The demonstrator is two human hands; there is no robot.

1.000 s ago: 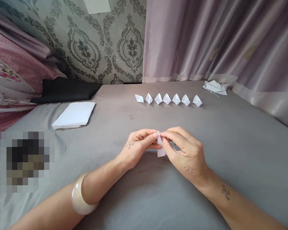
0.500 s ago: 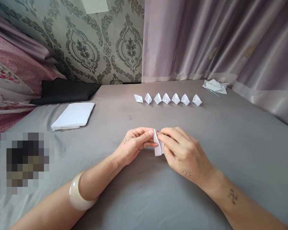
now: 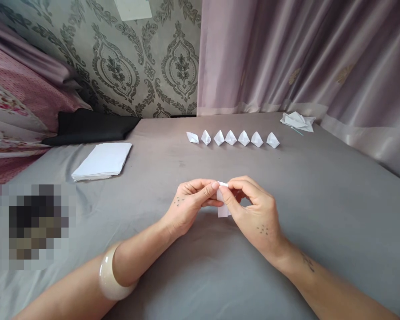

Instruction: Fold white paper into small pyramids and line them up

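Between my two hands is a small folded piece of white paper (image 3: 223, 210), held upright just above the grey cloth. My left hand (image 3: 191, 204) pinches its upper left side between thumb and fingers. With thumb and forefinger, my right hand (image 3: 255, 209) grips the top right part, where a narrow edge is bent over. The fingers cover much of the paper's right side. Farther back, several small folded white paper shapes (image 3: 230, 138) stand in a row; the leftmost one (image 3: 192, 137) looks flatter than the others.
A stack of white paper sheets (image 3: 102, 161) lies at the left, in front of a black cloth (image 3: 93, 126). Crumpled white paper (image 3: 297, 121) and a thin light-blue stick (image 3: 297, 131) are at the back right. A blurred patch hides the lower left. Curtains (image 3: 270, 58) hang behind.
My right hand has turned, so its thumb now presses the near face of the paper. The paper has rotated to show a flatter face, and its top edge is bent over.
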